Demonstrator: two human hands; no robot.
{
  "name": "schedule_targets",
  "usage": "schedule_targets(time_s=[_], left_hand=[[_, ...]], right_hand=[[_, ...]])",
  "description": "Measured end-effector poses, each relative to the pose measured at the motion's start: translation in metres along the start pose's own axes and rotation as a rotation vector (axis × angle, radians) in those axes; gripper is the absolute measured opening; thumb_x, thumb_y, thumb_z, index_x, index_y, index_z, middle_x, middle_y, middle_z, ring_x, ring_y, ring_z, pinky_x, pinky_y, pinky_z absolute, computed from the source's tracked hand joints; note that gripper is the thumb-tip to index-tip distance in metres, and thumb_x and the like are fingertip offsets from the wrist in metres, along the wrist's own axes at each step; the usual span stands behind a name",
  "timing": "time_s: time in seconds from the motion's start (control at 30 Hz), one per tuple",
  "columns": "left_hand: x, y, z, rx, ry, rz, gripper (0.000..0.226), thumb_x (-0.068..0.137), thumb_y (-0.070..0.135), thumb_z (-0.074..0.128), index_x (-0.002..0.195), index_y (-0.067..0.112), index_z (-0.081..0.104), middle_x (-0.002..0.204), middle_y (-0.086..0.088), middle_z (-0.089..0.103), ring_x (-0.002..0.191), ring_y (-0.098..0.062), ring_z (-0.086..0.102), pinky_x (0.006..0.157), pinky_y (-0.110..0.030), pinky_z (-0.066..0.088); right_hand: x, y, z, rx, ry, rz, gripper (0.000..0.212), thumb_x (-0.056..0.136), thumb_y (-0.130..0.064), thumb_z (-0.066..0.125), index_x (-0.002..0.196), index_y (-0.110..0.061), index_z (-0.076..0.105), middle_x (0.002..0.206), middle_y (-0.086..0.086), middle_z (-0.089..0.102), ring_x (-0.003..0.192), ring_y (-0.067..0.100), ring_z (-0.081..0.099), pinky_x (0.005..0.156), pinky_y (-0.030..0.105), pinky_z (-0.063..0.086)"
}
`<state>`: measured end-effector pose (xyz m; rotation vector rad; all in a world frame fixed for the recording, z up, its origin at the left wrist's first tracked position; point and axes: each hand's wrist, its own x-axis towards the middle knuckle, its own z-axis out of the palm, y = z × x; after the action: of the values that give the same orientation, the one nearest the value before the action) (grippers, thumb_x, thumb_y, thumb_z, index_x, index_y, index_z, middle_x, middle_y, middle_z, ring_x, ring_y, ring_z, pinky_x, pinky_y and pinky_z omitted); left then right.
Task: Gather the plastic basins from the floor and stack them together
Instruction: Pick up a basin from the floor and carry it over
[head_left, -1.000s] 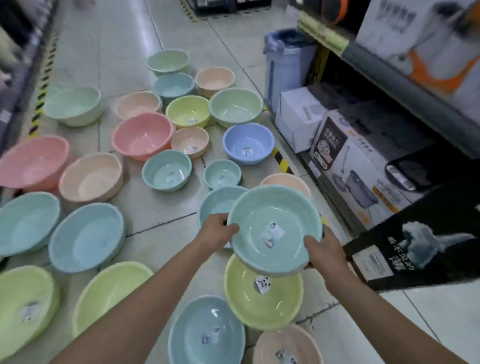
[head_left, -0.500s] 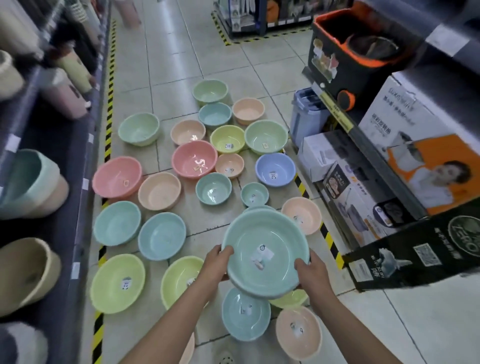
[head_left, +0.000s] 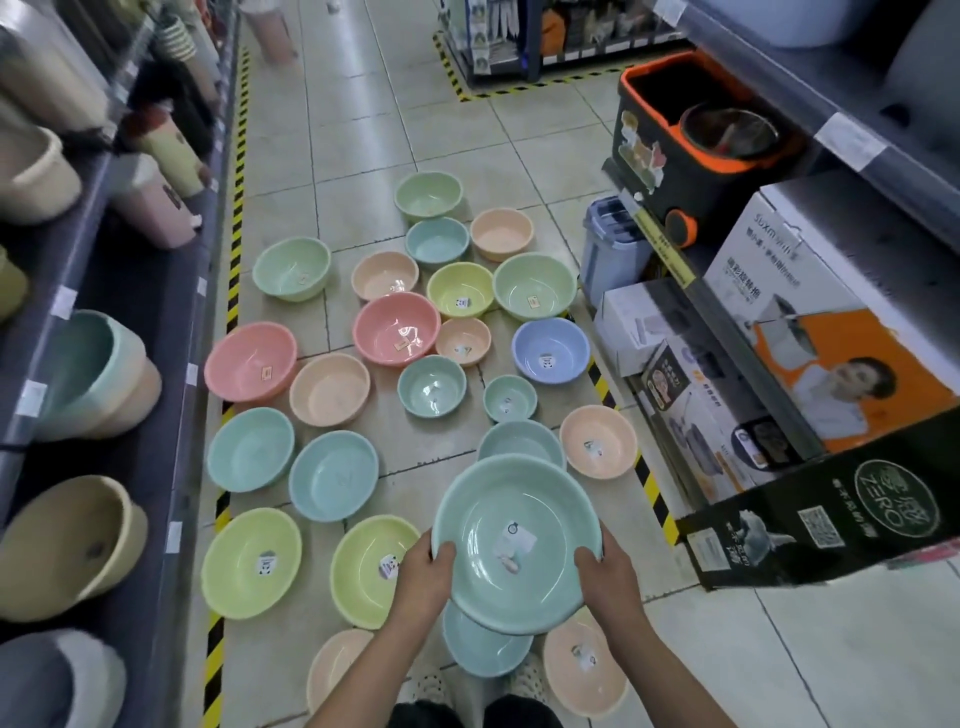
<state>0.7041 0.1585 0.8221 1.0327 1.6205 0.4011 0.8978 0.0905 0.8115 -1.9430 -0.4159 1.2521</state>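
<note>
I hold a large teal basin (head_left: 514, 540) in the air, tilted toward me, a sticker inside it. My left hand (head_left: 423, 577) grips its left rim and my right hand (head_left: 605, 579) grips its right rim. Under it on the floor lie a blue basin (head_left: 480, 649) and a peach basin (head_left: 584, 662). Several more basins cover the tiles ahead: a pink basin (head_left: 397, 327), a yellow-green basin (head_left: 252, 561), a lilac basin (head_left: 550, 349), a small teal basin (head_left: 510, 397) and others in peach, green and blue.
Shelving on the left (head_left: 130, 415) holds stacked basins and buckets. On the right, shelves carry mop-bucket boxes (head_left: 831, 322), and a black carton (head_left: 831, 525) juts into the aisle. Yellow-black tape (head_left: 234, 218) marks the aisle edges. My shoes (head_left: 431, 686) show below.
The view has risen and pulled back, showing more of the aisle and both shelf rows. The teal basin stays in both hands, higher above the floor basins.
</note>
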Motion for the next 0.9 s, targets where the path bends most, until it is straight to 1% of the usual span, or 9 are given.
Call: schedule_targets(time_s=[0.17, 0.27, 0.47, 0.53, 0.6, 0.7, 0.77, 0.83, 0.9], left_hand=[[0.010, 0.022, 0.008, -0.023, -0.025, -0.032, 0.018, 0.098, 0.013, 0.048, 0.099, 0.020, 0.064, 0.094, -0.001, 0.070, 0.089, -0.021, 0.067, 0.063, -0.025, 0.049], [0.025, 0.041, 0.012, -0.062, -0.048, 0.011, 0.023, 0.097, 0.010, 0.049, 0.108, 0.022, 0.065, 0.098, 0.003, 0.071, 0.091, -0.016, 0.067, 0.067, -0.024, 0.051], [0.075, 0.081, 0.020, -0.058, -0.098, 0.066, 0.032, 0.096, 0.007, 0.050, 0.093, 0.035, 0.066, 0.095, 0.005, 0.073, 0.092, -0.018, 0.068, 0.077, -0.031, 0.056], [0.098, 0.095, 0.021, -0.050, -0.111, 0.069, 0.028, 0.096, 0.007, 0.050, 0.094, 0.031, 0.065, 0.096, 0.004, 0.072, 0.090, -0.016, 0.067, 0.073, -0.028, 0.055], [0.129, 0.108, 0.022, -0.034, -0.120, 0.065, 0.022, 0.095, 0.008, 0.050, 0.100, 0.024, 0.064, 0.097, 0.001, 0.071, 0.090, -0.016, 0.067, 0.067, -0.024, 0.052], [0.187, 0.125, 0.025, 0.004, -0.150, 0.041, 0.018, 0.095, 0.011, 0.050, 0.101, 0.017, 0.066, 0.098, -0.004, 0.072, 0.090, -0.020, 0.069, 0.070, -0.029, 0.055], [0.234, 0.137, 0.028, 0.030, -0.176, 0.039, 0.019, 0.095, 0.013, 0.051, 0.097, 0.020, 0.068, 0.096, -0.003, 0.074, 0.088, -0.020, 0.070, 0.074, -0.033, 0.058], [0.286, 0.146, 0.034, 0.040, -0.193, 0.041, 0.023, 0.095, 0.011, 0.052, 0.094, 0.026, 0.069, 0.090, 0.002, 0.075, 0.085, -0.016, 0.071, 0.070, -0.030, 0.059], [0.343, 0.153, 0.042, 0.043, -0.206, 0.039, 0.026, 0.094, 0.008, 0.053, 0.094, 0.028, 0.069, 0.088, 0.006, 0.075, 0.083, -0.015, 0.072, 0.066, -0.025, 0.058]], right_hand=[[0.014, -0.018, -0.011, 0.035, -0.024, 0.037, 0.043, 0.093, -0.004, 0.048, 0.127, -0.027, 0.061, 0.106, -0.002, 0.069, 0.094, 0.016, 0.066, 0.072, 0.033, 0.054], [0.031, -0.027, -0.016, 0.055, -0.006, 0.062, 0.044, 0.092, -0.005, 0.051, 0.130, -0.025, 0.061, 0.105, -0.002, 0.069, 0.094, 0.019, 0.066, 0.073, 0.036, 0.056], [0.073, -0.057, -0.015, 0.102, 0.030, 0.025, 0.050, 0.090, -0.006, 0.055, 0.133, -0.031, 0.060, 0.108, -0.004, 0.071, 0.097, 0.021, 0.068, 0.081, 0.046, 0.060], [0.092, -0.070, -0.010, 0.119, 0.044, 0.031, 0.049, 0.090, -0.008, 0.056, 0.132, -0.034, 0.061, 0.107, -0.004, 0.071, 0.095, 0.022, 0.069, 0.078, 0.046, 0.061], [0.113, -0.084, -0.002, 0.130, 0.059, 0.028, 0.048, 0.091, -0.008, 0.056, 0.130, -0.035, 0.061, 0.107, -0.004, 0.071, 0.095, 0.022, 0.069, 0.075, 0.042, 0.061], [0.158, -0.105, 0.015, 0.141, 0.081, 0.055, 0.046, 0.091, -0.007, 0.056, 0.126, -0.036, 0.061, 0.109, -0.004, 0.071, 0.096, 0.022, 0.069, 0.072, 0.040, 0.061], [0.201, -0.116, 0.032, 0.116, 0.098, 0.096, 0.045, 0.090, -0.006, 0.055, 0.126, -0.033, 0.059, 0.109, -0.002, 0.069, 0.097, 0.024, 0.067, 0.073, 0.043, 0.061], [0.250, -0.127, 0.050, 0.068, 0.116, 0.139, 0.044, 0.088, -0.003, 0.058, 0.127, -0.025, 0.057, 0.108, 0.000, 0.067, 0.098, 0.026, 0.066, 0.077, 0.045, 0.060], [0.304, -0.131, 0.071, 0.034, 0.122, 0.187, 0.045, 0.084, 0.000, 0.060, 0.125, -0.017, 0.058, 0.107, 0.003, 0.068, 0.098, 0.027, 0.065, 0.080, 0.043, 0.058]])
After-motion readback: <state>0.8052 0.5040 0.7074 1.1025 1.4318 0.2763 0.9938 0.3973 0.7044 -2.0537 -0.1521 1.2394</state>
